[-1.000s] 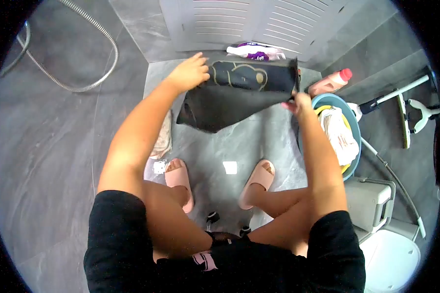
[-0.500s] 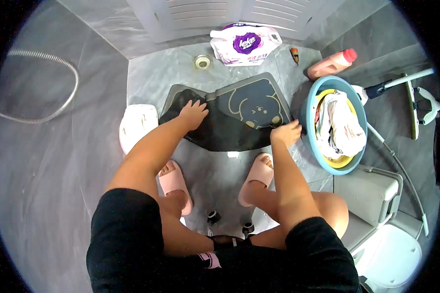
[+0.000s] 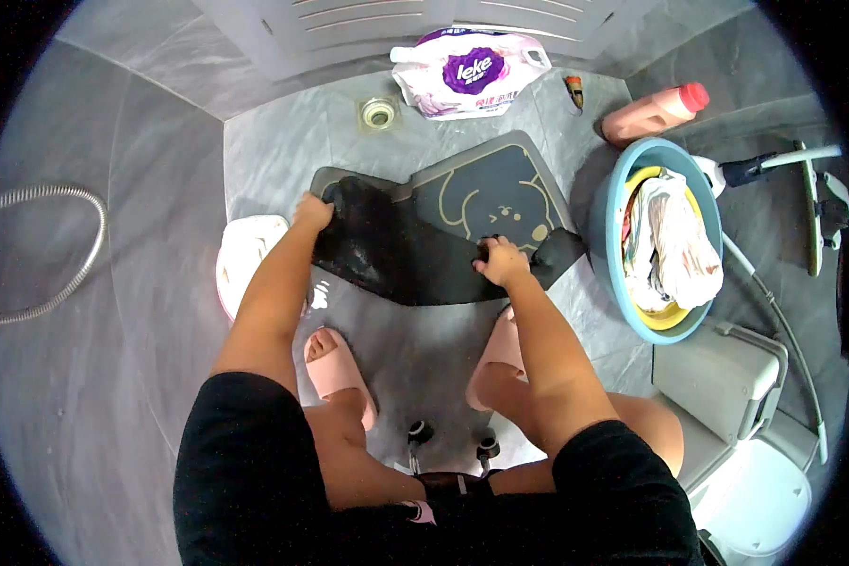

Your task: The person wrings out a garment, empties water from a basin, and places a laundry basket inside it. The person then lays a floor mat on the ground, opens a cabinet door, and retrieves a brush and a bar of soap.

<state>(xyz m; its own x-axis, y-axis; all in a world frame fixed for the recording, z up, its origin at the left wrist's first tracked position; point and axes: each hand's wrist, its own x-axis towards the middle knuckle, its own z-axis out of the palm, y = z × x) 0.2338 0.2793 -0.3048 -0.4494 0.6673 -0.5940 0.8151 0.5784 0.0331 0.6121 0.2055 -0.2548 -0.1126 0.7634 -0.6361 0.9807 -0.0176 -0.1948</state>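
A wet, shiny black cloth (image 3: 387,250) lies bunched across a grey mat (image 3: 495,193) with a cartoon dog drawn on it; what kind of garment or cloth it is I cannot make out. My left hand (image 3: 315,211) is closed at the cloth's left end, by the mat's left edge. Toward the cloth's right part, my right hand (image 3: 502,261) has its fingers bent into the black fabric. A dark fold of it lies on the mat's right corner. The mat's lower side is mostly covered.
A blue basin (image 3: 623,274) at right holds a yellow one with white laundry (image 3: 674,245). Behind the mat are a detergent bag (image 3: 472,71) and a floor drain (image 3: 379,114). A pink bottle (image 3: 653,115), a white object (image 3: 250,259) and a mop (image 3: 814,212) stand or lie around.
My left hand has gone left from the cloth's top to its left end and closed. My right hand has moved left from the mat's right edge onto the cloth, which is now more bunched.
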